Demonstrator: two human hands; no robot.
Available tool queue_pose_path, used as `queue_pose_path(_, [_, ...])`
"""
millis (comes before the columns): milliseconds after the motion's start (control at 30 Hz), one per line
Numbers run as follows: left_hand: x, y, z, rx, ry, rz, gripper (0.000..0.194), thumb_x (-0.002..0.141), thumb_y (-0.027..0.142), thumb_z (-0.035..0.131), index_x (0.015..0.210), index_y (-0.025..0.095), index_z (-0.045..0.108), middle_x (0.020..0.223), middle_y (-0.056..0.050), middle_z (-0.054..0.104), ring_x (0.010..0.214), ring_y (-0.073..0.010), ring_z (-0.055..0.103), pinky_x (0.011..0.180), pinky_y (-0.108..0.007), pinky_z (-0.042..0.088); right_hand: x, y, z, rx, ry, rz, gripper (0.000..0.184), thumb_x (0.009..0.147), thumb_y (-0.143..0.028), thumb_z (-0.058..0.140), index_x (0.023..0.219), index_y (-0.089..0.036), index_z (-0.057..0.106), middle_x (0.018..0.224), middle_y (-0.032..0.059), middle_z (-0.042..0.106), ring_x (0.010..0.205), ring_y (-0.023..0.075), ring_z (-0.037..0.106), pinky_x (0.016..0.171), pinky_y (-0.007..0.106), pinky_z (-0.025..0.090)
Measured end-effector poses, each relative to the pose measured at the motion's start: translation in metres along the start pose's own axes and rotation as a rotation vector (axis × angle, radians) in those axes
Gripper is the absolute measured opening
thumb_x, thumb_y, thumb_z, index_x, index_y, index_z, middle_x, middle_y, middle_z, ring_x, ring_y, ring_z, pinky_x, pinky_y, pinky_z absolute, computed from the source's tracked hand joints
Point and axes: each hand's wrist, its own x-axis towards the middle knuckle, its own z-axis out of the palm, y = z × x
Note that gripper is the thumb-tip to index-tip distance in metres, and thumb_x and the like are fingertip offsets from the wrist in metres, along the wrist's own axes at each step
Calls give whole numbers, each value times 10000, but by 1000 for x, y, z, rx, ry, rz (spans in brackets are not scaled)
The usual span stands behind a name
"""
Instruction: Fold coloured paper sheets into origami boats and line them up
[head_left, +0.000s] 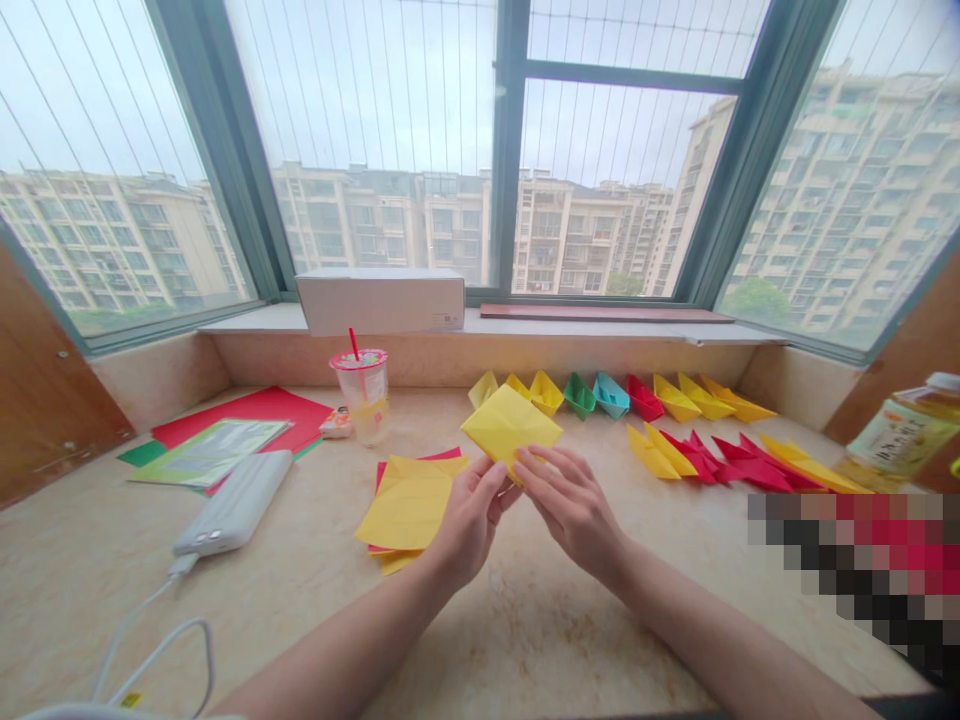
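Note:
A folded yellow paper [511,422], diamond-shaped from here, is held up above the counter between both hands. My left hand [480,505] pinches its lower corner, thumb in front. The fingers of my right hand [568,497] press together over its lower right edge. Just left of my left hand lies a stack of yellow and red paper sheets [409,505]. Behind the held paper stands a row of folded paper boats, among them a green boat [579,396], a light blue boat [611,396] and a red boat [643,398].
More folded yellow and red paper shapes [701,458] lie at right, near a drink bottle [896,435]. Left are a plastic cup with straw [364,400], a white power bank [236,505] with its cable, and red sheets [247,410]. A white box [381,303] rests on the sill.

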Motion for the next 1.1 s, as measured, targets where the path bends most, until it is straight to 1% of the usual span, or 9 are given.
queue_pose_path(133, [4, 5, -5, -2, 142, -38, 381, 854, 360, 674, 1170, 151, 633, 1171, -130, 700, 1078, -254, 667, 907, -384, 554, -1, 1, -4, 45, -84, -117, 502, 930, -112, 577, 1404, -250, 486, 1338, 49, 631, 1308, 218, 518, 1076, 443, 408])
queue_pose_path(233, [6, 11, -9, 69, 167, -54, 465, 830, 309, 704, 1259, 191, 570, 1218, -117, 675, 1052, -245, 678, 838, -358, 588, -3, 7, -7, 101, -143, -134, 448, 934, -141, 584, 1369, -230, 520, 1352, 75, 618, 1303, 207, 520, 1075, 426, 418])
queue_pose_path(367, [3, 14, -11, 82, 158, -59, 636, 808, 254, 718, 1374, 327, 438, 1333, -78, 601, 1030, -233, 685, 770, -359, 614, -11, 24, -10, 142, -68, -10, 345, 924, -169, 599, 1259, -252, 623, 1399, 107, 564, 1312, 251, 501, 1055, 479, 441])
queue_pose_path(467, [0, 14, -12, 71, 100, -101, 657, 805, 251, 714, 1379, 360, 413, 1340, -76, 584, 1019, -230, 685, 749, -365, 620, -17, 34, -13, 240, -77, 82, 314, 904, -196, 634, 1197, -301, 673, 1442, 96, 504, 1324, 269, 484, 1043, 494, 463])
queue_pose_path(600, [-1, 14, -14, 78, 41, -132, 589, 784, 264, 727, 1309, 347, 473, 1286, -63, 603, 979, -215, 688, 756, -379, 618, -21, 35, -16, 473, -116, 207, 290, 892, -209, 651, 1157, -316, 703, 1528, 74, 384, 1360, 276, 451, 1051, 471, 473])
queue_pose_path(767, [0, 13, -18, 85, 3, -152, 447, 754, 304, 757, 1157, 259, 569, 1115, -57, 670, 908, -205, 694, 768, -353, 591, -19, 33, -20, 677, -123, 313, 220, 912, -257, 632, 1105, -299, 731, 1583, 66, 301, 1362, 287, 454, 1049, 456, 477])
queue_pose_path(867, [-1, 11, -22, 155, -32, -155, 344, 757, 377, 761, 1009, 204, 603, 906, -31, 695, 781, -166, 686, 713, -273, 545, -20, 36, -21, 730, -95, 404, 184, 935, -302, 600, 1053, -284, 740, 1556, 71, 356, 1332, 274, 490, 1058, 467, 463])
queue_pose_path(933, [-3, 10, -25, 294, -94, -152, 359, 728, 414, 784, 952, 181, 629, 830, -19, 688, 713, -146, 660, 659, -231, 501, -20, 38, -21, 747, -56, 465, 194, 949, -345, 570, 999, -264, 739, 1502, 87, 434, 1288, 267, 533, 1039, 474, 476])
queue_pose_path(1100, [-7, 13, -21, 700, -246, -96, 394, 710, 379, 803, 1026, 168, 700, 973, -66, 727, 861, -204, 659, 745, -257, 485, -19, 36, -22, 615, 18, 540, 305, 947, -442, 542, 871, -213, 728, 1254, 124, 633, 1153, 260, 612, 981, 457, 504])
